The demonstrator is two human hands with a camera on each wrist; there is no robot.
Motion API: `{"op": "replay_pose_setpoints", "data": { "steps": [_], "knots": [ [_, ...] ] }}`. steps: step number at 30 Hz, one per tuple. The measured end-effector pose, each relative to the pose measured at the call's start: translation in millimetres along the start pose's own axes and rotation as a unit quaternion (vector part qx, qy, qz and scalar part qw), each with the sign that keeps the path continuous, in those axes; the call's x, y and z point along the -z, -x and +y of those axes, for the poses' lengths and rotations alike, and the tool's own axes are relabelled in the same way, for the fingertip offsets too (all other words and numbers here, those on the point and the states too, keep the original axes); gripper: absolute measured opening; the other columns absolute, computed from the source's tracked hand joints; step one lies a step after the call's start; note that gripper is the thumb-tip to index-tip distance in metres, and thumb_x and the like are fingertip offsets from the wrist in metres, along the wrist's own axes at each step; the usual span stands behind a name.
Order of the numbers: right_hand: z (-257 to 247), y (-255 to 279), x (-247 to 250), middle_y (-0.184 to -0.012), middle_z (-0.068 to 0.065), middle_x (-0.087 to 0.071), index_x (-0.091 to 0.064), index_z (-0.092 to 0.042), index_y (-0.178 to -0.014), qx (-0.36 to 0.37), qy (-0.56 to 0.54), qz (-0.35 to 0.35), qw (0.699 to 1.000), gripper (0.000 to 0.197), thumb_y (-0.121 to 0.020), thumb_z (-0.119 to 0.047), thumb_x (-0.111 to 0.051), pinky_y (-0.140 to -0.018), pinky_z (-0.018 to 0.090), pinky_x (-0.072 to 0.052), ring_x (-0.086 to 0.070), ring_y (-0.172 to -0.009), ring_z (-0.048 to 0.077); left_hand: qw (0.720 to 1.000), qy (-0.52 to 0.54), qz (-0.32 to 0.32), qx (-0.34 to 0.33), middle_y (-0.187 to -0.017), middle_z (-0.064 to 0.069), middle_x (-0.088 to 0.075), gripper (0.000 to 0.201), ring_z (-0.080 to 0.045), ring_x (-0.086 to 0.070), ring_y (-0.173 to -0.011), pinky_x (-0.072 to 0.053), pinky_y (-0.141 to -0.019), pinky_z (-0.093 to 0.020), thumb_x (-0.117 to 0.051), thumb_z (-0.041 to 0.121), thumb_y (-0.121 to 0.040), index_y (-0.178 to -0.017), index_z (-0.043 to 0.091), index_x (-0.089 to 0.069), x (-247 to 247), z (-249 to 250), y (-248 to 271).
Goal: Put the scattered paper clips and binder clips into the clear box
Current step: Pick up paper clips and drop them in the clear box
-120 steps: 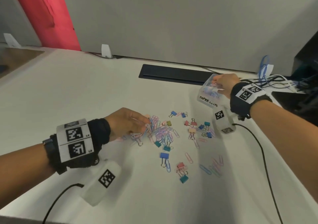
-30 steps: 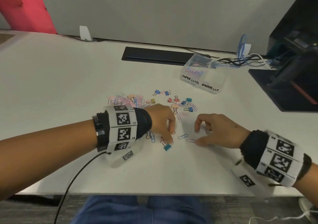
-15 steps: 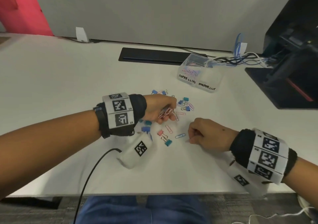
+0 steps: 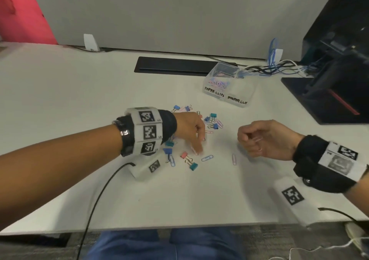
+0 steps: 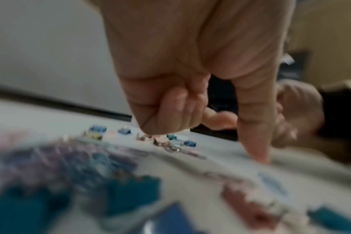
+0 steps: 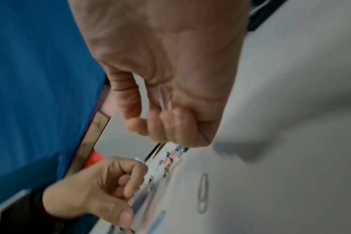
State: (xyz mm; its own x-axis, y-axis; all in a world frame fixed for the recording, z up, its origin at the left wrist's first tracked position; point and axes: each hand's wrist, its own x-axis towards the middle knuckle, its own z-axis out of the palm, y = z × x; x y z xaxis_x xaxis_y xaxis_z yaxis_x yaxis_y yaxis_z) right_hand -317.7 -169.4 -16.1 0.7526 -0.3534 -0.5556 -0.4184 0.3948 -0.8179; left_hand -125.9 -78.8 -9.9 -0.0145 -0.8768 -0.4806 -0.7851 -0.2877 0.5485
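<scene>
Coloured paper clips and binder clips point(image 4: 212, 120) lie scattered mid-table. My left hand point(image 4: 199, 145) is down among them. Its fingers curl on paper clips it picked up, and its thumb point(image 5: 256, 147) touches the table. My right hand point(image 4: 247, 139) hovers just above the table to the right and pinches a pink paper clip point(image 4: 257, 139) point(image 6: 164, 98). Between the hands lie a blue paper clip point(image 4: 207, 157) and a pink one point(image 4: 234, 159). Pink point(image 4: 183, 155), teal point(image 4: 193, 166) and blue point(image 4: 167, 151) binder clips lie by the left wrist. The clear box point(image 4: 225, 96) stands behind, with paper clips in its left compartment.
A black slot cover point(image 4: 175, 66) lies behind the clips. Tangled cables point(image 4: 269, 70) run behind the box. A black machine point(image 4: 335, 80) fills the right side. A grey partition point(image 4: 179, 16) closes the back. The table's front edge point(image 4: 179, 226) is close to my lap.
My right hand has lifted off the table with the pink paper clip pinched. My left hand has dropped back onto the table, thumb down among the clips.
</scene>
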Motion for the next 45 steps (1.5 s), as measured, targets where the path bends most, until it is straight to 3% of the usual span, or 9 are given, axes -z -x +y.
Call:
{"op": "replay_pose_setpoints", "data": {
  "steps": [5, 7, 11, 17, 21, 26, 32, 38, 45],
  "knots": [
    [8, -7, -8, -0.066, 0.014, -0.051, -0.054, -0.021, -0.067, 0.035, 0.470, 0.078, 0.878, 0.020, -0.076, -0.023, -0.072, -0.055, 0.027, -0.042, -0.041, -0.058, 0.013, 0.991, -0.128, -0.023, -0.014, -0.112, 0.002, -0.064, 0.029, -0.015, -0.053, -0.110, -0.036, -0.086, -0.023, -0.073, 0.018, -0.076, -0.103, 0.009, -0.068, -5, -1, -5],
    [13, -10, -7, -0.087, 0.016, -0.059, -0.058, -0.030, -0.074, 0.039, 0.515, 0.064, 0.854, 0.021, -0.071, -0.020, -0.076, -0.083, 0.037, -0.048, -0.047, -0.076, 0.015, 0.989, -0.145, -0.026, -0.023, -0.102, 0.001, -0.062, 0.029, -0.016, -0.054, -0.106, -0.037, -0.083, -0.023, -0.073, 0.018, -0.077, -0.103, 0.006, -0.069, -4, -1, -9],
    [15, -14, -8, -0.083, -0.005, -0.059, -0.058, -0.031, -0.067, 0.052, 0.498, 0.063, 0.863, 0.026, -0.073, -0.012, -0.074, -0.096, 0.027, -0.042, -0.051, -0.084, 0.010, 0.983, -0.175, -0.043, -0.023, -0.096, -0.002, -0.059, 0.030, -0.012, -0.049, -0.091, -0.039, -0.067, -0.017, -0.067, 0.024, -0.082, -0.105, 0.005, -0.068, -4, -2, -11],
    [17, -17, -10, -0.072, -0.007, -0.048, -0.046, -0.028, -0.066, 0.043, 0.570, 0.082, 0.817, 0.025, -0.087, -0.025, -0.060, -0.067, 0.016, -0.037, -0.042, -0.066, 0.005, 0.998, -0.053, -0.003, 0.028, -0.072, -0.001, -0.040, 0.020, -0.010, -0.035, -0.059, -0.030, -0.054, -0.015, -0.044, 0.028, -0.096, -0.081, 0.016, -0.045, 4, -16, -1],
    [4, -18, -23, -0.068, -0.008, -0.049, -0.046, -0.021, -0.069, 0.099, 0.475, 0.111, 0.867, 0.024, -0.092, -0.021, -0.052, -0.059, 0.017, -0.036, -0.042, -0.058, 0.001, 0.933, 0.352, 0.003, 0.072, -0.063, -0.002, -0.042, 0.024, -0.008, -0.031, -0.041, -0.025, -0.036, -0.015, -0.035, 0.013, -0.093, -0.069, 0.015, -0.036, 16, -29, 12],
    [-9, -23, -38, -0.063, 0.006, -0.054, -0.042, -0.016, -0.078, 0.107, 0.310, 0.031, 0.944, 0.021, -0.096, -0.005, -0.040, -0.041, 0.011, -0.029, -0.042, -0.038, -0.001, 0.883, 0.467, -0.023, 0.050, -0.049, 0.000, -0.046, 0.029, -0.008, -0.036, -0.034, -0.028, -0.033, -0.011, -0.032, 0.000, -0.085, -0.060, 0.016, -0.033, 19, -38, 22],
    [-9, -33, -50, -0.080, -0.001, -0.056, -0.052, -0.024, -0.069, 0.062, 0.481, 0.051, 0.873, 0.035, -0.092, -0.003, -0.036, -0.061, 0.007, -0.036, -0.046, -0.070, 0.004, 0.997, 0.072, 0.011, 0.005, -0.046, 0.010, -0.041, 0.028, -0.004, -0.033, -0.042, -0.030, -0.045, -0.013, -0.070, 0.019, -0.079, -0.057, 0.023, -0.052, 10, -33, 36],
    [3, -32, -53, -0.086, -0.013, -0.049, -0.054, -0.026, -0.085, 0.074, 0.588, 0.031, 0.805, 0.013, -0.080, -0.027, -0.066, -0.071, 0.014, -0.036, -0.044, -0.081, 0.005, 0.995, -0.092, -0.022, -0.022, -0.094, 0.000, -0.067, 0.024, -0.013, -0.059, -0.087, -0.047, -0.096, -0.030, -0.077, 0.019, -0.072, -0.094, 0.015, -0.071, -6, -39, 40],
    [5, -40, -58, -0.073, -0.015, -0.043, -0.055, -0.023, -0.079, 0.069, 0.596, 0.014, 0.800, 0.012, -0.082, -0.021, -0.066, -0.063, 0.011, -0.031, -0.039, -0.067, 0.002, 0.980, -0.190, -0.046, -0.026, -0.084, 0.005, -0.062, 0.023, -0.005, -0.050, -0.072, -0.038, -0.067, -0.017, -0.068, 0.025, -0.081, -0.100, 0.012, -0.070, -8, -36, 31]
  ]
}}
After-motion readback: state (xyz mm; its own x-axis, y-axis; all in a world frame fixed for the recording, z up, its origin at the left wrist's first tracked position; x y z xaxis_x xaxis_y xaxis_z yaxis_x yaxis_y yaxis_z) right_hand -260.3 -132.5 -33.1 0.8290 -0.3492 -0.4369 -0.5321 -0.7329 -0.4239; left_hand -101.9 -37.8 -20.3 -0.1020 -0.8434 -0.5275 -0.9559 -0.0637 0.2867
